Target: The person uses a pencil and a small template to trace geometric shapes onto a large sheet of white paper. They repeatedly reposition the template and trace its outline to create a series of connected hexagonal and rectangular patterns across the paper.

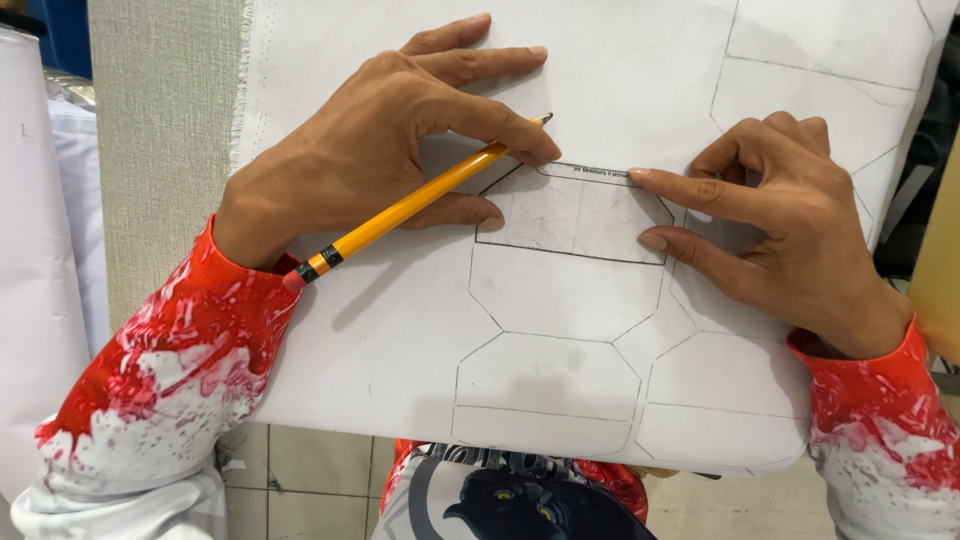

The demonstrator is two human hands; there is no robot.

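Observation:
My left hand (385,140) grips a yellow pencil (420,198) with its tip touching the upper left edge of a flat translucent template (570,215). The template lies on a white sheet of fabric (400,340) marked with several pencilled outlines of the same angular shape. My right hand (775,225) presses two fingertips onto the template's right side, holding it flat against the fabric. Both sleeves are red and white.
The fabric drapes over a board resting towards my lap, its frayed edge at the upper left. A beige textured surface (165,130) lies to the left, white cloth (35,250) further left. Tiled floor (310,480) shows below.

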